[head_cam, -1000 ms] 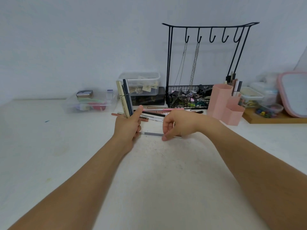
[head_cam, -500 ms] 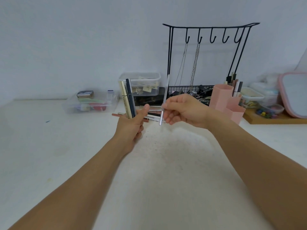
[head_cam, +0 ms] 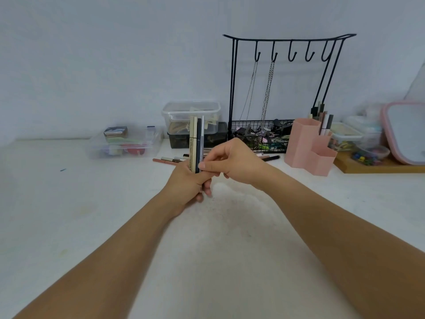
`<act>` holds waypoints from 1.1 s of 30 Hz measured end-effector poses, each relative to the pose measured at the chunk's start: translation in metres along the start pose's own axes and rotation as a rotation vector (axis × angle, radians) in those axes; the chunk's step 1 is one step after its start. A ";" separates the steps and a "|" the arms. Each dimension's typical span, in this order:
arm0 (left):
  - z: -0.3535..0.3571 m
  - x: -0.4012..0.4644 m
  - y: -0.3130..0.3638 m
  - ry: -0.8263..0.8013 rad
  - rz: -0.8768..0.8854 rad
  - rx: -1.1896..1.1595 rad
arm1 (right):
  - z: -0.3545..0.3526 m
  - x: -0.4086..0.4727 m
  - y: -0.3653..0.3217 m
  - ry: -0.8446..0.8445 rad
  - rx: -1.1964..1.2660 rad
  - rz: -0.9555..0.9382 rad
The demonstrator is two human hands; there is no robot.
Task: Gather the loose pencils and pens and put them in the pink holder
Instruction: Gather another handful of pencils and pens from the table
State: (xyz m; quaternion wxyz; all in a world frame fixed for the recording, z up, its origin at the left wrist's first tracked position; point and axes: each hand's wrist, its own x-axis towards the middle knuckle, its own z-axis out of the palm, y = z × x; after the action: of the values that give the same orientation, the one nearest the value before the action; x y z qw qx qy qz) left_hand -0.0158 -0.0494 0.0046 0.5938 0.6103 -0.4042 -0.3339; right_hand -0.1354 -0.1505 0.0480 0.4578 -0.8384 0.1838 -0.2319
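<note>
pens point(head_cam: 196, 143): upright bundle above mid-worktop point(head_cam: 69, 203) | left hand point(head_cam: 187, 187): grip clenched round bundle | right hand point(head_cam: 232, 161): grip pinching the bundle's silver pen | pink holder point(head_cam: 308, 146): near worktop's back-right edge | loose pens point(head_cam: 169, 160): lying behind hands

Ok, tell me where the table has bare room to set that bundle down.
Bare: the table left of the left hand, and the near stretch below both arms. Crowded: loose pens by the pink holder.
</note>
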 end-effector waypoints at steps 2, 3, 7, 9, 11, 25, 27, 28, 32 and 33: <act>0.000 0.001 0.002 0.037 -0.013 -0.055 | -0.006 0.001 0.000 0.020 -0.011 0.032; -0.001 0.002 0.003 0.070 -0.027 -0.094 | -0.011 0.002 0.003 0.044 -0.038 0.052; -0.003 0.002 0.008 0.159 -0.117 -0.184 | -0.051 0.006 0.025 0.178 -0.418 0.085; -0.002 0.003 0.009 0.167 -0.147 -0.178 | -0.071 0.006 0.041 0.200 -0.598 0.140; -0.002 0.003 0.009 0.165 -0.157 -0.172 | -0.083 0.006 0.055 0.209 -0.664 0.190; 0.000 0.001 0.010 0.161 -0.135 -0.149 | -0.076 0.005 0.078 0.109 -0.882 0.203; 0.001 0.001 0.010 0.157 -0.134 -0.157 | -0.075 0.006 0.078 0.091 -0.889 0.198; 0.001 0.002 0.009 0.155 -0.133 -0.164 | -0.076 0.005 0.076 0.077 -0.877 0.196; 0.001 0.003 0.008 0.142 -0.117 -0.176 | -0.074 0.005 0.049 0.055 -0.770 0.137; 0.000 0.003 0.007 0.132 -0.106 -0.176 | -0.072 0.005 0.040 0.055 -0.734 0.111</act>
State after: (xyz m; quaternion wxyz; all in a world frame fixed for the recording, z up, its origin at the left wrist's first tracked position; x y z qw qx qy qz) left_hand -0.0156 -0.0517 0.0114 0.6522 0.5969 -0.3004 -0.3580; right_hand -0.1753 -0.2227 0.0496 0.1335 -0.9290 0.3119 -0.1477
